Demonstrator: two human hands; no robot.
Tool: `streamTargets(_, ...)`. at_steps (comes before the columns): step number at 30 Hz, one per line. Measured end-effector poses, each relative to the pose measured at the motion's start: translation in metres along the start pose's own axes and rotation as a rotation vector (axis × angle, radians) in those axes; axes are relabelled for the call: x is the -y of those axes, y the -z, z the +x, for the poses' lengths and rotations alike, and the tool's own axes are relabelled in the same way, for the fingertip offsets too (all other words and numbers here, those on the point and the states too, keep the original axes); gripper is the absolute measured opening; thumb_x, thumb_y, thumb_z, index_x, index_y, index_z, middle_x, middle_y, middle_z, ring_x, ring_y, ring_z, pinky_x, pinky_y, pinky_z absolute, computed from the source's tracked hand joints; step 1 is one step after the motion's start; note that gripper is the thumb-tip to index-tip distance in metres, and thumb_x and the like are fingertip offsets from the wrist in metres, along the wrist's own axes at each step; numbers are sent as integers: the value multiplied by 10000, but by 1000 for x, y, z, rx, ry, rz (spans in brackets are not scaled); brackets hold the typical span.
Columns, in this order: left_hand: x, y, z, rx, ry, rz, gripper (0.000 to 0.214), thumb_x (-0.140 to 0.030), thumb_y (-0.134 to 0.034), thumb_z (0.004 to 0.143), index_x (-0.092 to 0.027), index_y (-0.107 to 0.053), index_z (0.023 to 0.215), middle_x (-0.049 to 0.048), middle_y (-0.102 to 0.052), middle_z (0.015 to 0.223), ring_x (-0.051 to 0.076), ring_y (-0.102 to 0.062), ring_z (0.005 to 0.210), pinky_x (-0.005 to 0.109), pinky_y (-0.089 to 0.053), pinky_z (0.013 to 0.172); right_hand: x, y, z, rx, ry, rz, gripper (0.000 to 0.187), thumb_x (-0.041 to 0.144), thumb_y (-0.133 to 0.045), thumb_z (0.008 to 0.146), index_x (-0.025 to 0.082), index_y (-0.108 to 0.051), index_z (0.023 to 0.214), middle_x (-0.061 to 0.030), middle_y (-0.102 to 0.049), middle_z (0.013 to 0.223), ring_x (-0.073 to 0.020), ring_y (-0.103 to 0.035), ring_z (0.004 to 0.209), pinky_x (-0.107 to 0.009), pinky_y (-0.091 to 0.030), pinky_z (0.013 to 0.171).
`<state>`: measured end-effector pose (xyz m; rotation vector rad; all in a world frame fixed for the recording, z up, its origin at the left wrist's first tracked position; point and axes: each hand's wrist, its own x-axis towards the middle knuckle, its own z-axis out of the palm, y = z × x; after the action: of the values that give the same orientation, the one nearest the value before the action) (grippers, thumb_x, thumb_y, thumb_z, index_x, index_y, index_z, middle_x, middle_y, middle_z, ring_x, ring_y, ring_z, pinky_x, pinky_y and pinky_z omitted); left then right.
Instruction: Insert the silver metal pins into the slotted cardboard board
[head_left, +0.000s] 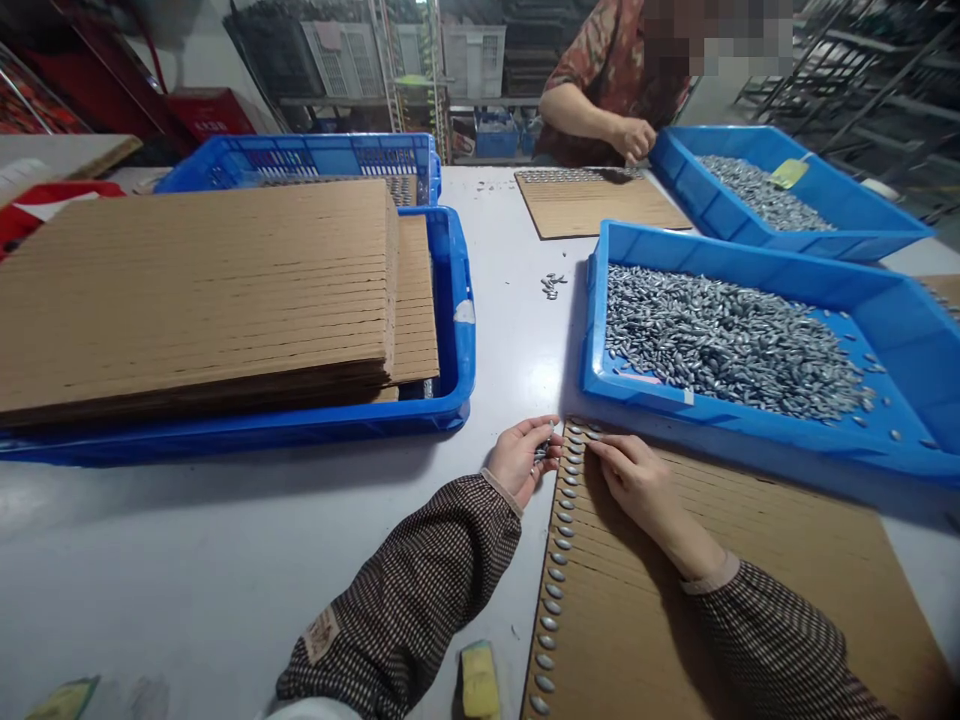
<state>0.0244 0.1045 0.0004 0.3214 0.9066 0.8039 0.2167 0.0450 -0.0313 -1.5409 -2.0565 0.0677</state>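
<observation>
My left hand (526,456) is curled around several small grey spindle-shaped metal pieces (541,452), at the top left corner of a cardboard sheet (720,570). Over that same corner, my right hand (641,485) has its thumb and forefinger pinched together; whatever may be between the tips is too small to make out. A row of the same metal pieces (556,574) runs down the sheet's left edge, and a second row begins at the top beside my right fingertips. Thin slits cross the cardboard.
A blue tray (750,405) of loose metal pieces stands just beyond the sheet. On the left, stacked cardboard (202,290) rests on a blue crate (450,400). Loose pieces (553,286) lie mid-table. Across the table, a person (600,100) works beside another tray (847,240) and cardboard sheet (600,208).
</observation>
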Motion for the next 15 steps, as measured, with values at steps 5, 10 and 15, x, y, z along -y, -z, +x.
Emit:
streamTargets(5, 2, 1, 1, 18, 1, 11, 129, -140, -658, 809, -90, -653, 928, 54, -634, 743, 82, -589, 609, 162, -439, 517, -3, 3, -1, 33, 0, 27, 276, 195, -465, 943, 245, -712, 1055, -96, -683, 991, -232, -617, 895, -389, -537, 791)
streamTargets(10, 4, 0, 0, 77, -6, 43, 210, -209, -774, 722, -99, -620, 813, 39, -628, 701, 70, -548, 560, 160, -397, 476, 6, 7, 3, -6, -27, 74, 250, 225, -477, 953, 239, -689, 1085, -98, -673, 1021, -230, -624, 921, -397, -535, 819)
streamTargets(15, 5, -1, -4, 162, 12, 101, 344, -250, -864, 598, -103, -621, 792, 16, -604, 622, 75, -533, 536, 160, -378, 456, 36, 20, 20, 36, -251, 460, 227, 328, -548, 938, 231, -671, 1102, -74, -694, 1039, -200, -658, 877, -310, -537, 701)
